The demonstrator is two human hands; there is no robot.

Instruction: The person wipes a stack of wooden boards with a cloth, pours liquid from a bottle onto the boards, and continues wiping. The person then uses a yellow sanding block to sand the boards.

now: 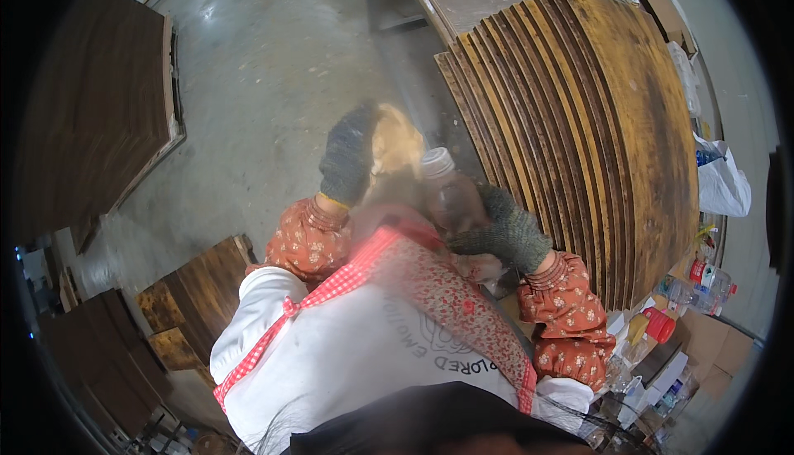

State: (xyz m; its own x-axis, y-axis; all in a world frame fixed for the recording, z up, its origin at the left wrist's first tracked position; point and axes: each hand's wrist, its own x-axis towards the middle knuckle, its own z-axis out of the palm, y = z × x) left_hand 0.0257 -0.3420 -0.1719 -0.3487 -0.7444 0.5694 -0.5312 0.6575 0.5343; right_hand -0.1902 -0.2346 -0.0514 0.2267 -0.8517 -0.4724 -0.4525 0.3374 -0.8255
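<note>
Head view shows gloved hands (511, 232) near stacked boards (571, 124), grey floor (248, 91) beyond.

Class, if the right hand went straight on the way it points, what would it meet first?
Beyond the white-capped bottle that the right hand holds, probably the blurred tan shape at the left hand, though depth is unclear.

Your left hand (347, 155) has open room outward and ahead over the concrete floor (248, 83), up to the tall dark board stack (99, 107). Near your right hand (500, 227), the row of upright boards (571, 149) blocks the way rightward; a white-capped bottle (451, 190) obstructs the space between hands.
</note>
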